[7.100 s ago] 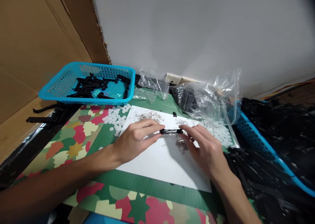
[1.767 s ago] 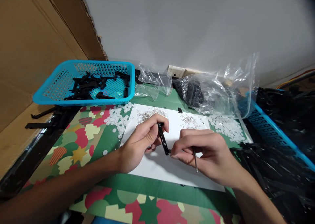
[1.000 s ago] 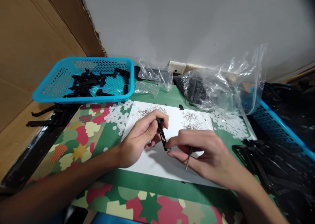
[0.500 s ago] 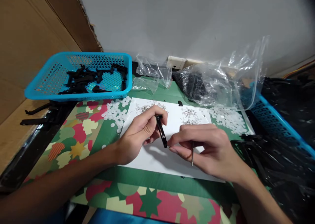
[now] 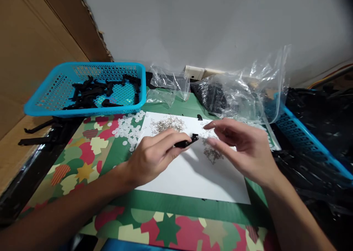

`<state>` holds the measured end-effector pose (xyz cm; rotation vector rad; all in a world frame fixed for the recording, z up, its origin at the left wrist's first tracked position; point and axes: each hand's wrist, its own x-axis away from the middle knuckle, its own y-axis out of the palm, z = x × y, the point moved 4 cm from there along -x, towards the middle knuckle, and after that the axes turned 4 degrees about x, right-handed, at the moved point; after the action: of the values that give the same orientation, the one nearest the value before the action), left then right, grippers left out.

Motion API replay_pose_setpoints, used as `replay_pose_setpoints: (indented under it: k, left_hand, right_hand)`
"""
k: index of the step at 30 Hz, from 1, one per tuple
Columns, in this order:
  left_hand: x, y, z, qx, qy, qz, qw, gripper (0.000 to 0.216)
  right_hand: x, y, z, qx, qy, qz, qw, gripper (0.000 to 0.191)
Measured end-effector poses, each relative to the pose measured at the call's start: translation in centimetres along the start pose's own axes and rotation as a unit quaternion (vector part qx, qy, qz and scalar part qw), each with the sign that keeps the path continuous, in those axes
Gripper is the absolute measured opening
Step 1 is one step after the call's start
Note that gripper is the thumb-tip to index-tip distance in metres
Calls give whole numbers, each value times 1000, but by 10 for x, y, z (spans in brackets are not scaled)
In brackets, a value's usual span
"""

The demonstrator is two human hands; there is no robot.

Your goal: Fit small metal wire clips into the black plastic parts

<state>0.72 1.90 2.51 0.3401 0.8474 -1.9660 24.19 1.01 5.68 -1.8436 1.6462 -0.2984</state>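
A slim black plastic part (image 5: 184, 143) is gripped in my left hand (image 5: 158, 153), its notched end sticking out to the right past the fingertips. My right hand (image 5: 242, 144) hovers just right of that end, thumb and index finger apart, with no contact visible. Its inner fingers are partly hidden, and I see no tool in it. Beneath both hands lies a white sheet (image 5: 182, 173). On the sheet are a pile of small metal springs or clips (image 5: 168, 125) behind my left hand and a second small metal pile (image 5: 213, 154) below my right fingertips.
A blue basket (image 5: 82, 113) with black parts stands back left. White discs (image 5: 128, 129) lie left of the sheet. Behind are clear plastic bags (image 5: 248, 100), one with small black pieces. More black parts (image 5: 309, 177) and another blue basket (image 5: 314, 137) are at right.
My left hand has turned the black part from pointing down to pointing right. My right hand has moved up and away from it, its fingers parting; the thin metal rod it held no longer shows.
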Motion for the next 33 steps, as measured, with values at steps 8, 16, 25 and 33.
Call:
replay_pose_setpoints:
  k: [8, 16, 25, 33]
  left_hand:
    - [3, 9, -2, -78, 11, -84, 993, 27]
    - [6, 14, -8, -99, -10, -98, 990, 28]
    - [6, 14, -8, -111, -7, -112, 987, 28]
    - [6, 15, -7, -110, -2, -111, 988, 27]
  right_hand:
    - [-9, 0, 10, 3, -11, 49, 999, 18]
    - [-7, 12, 16, -64, 50, 92, 992, 13]
    - [-5, 34, 23, -174, 150, 79, 970, 16]
    - [-6, 35, 15, -125, 113, 80, 982, 13]
